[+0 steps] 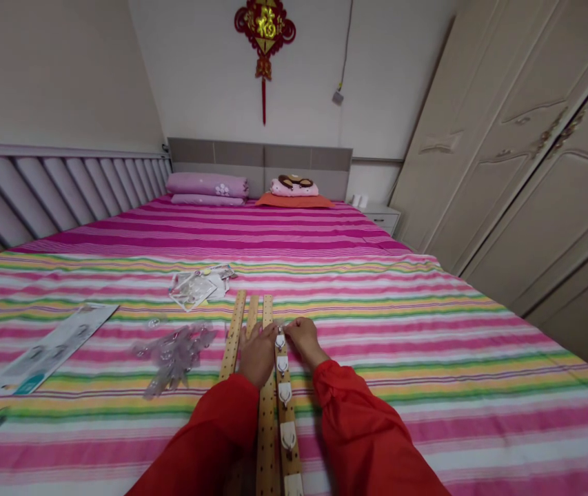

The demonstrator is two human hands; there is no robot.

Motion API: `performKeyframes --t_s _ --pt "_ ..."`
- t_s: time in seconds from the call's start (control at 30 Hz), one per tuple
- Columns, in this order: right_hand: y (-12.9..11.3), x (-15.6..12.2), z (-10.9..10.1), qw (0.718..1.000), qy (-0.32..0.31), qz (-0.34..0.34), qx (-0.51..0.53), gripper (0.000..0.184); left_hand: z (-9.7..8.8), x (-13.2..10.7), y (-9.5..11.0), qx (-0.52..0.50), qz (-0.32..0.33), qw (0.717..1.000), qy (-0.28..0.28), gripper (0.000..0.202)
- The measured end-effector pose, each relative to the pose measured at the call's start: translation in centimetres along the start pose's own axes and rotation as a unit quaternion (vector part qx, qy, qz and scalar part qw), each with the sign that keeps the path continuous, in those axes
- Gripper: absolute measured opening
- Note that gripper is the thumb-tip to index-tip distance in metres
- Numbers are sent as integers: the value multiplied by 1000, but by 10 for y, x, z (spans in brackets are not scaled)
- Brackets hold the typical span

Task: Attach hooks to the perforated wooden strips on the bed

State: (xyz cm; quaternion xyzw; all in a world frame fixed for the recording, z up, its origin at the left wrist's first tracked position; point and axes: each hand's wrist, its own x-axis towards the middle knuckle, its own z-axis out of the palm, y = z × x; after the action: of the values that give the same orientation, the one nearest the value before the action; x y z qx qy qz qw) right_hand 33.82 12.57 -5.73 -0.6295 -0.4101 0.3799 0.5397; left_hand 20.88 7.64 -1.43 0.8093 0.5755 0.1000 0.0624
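Several white hooks [285, 393] with metal ends sit in a row along a narrow wooden strip [290, 413]. At its far end, my left hand [258, 355] reaches across from the left, its fingertips closed at the side of the farthest white hook [280, 341]. My right hand [304, 339] is pinched at the same hook from the right; what lies between its fingertips is too small to make out. Beneath and beside my left hand lie more wooden strips with rows of holes [233, 334], partly covered by my hand and red sleeve.
Left of the strips is a pile of clear plastic pieces [174, 355]. Small packets [198, 286] lie beyond it, and a long white packaging card [50, 351] farther left. All rest on a striped bedsheet [453, 344]. A bed rail [66, 193] runs along the left, wardrobes [521, 172] along the right.
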Motion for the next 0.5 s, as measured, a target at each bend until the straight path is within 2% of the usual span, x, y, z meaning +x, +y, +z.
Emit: performKeyframes --t_s 0.1,0.23,0.4,0.5 --pt "-5 -5 -7 995 -7 -74 -74 7 -1 1 2 23 0 1000 2 56" --pt "-6 -14 -10 950 -99 -202 -216 32 0 2 2 42 0 999 5 55" --pt "3 -12 -8 909 -154 -240 -302 38 3 5 1 52 -2 999 3 54" --pt "6 -8 -6 900 -165 -241 -324 39 6 6 0 60 -3 998 3 55"
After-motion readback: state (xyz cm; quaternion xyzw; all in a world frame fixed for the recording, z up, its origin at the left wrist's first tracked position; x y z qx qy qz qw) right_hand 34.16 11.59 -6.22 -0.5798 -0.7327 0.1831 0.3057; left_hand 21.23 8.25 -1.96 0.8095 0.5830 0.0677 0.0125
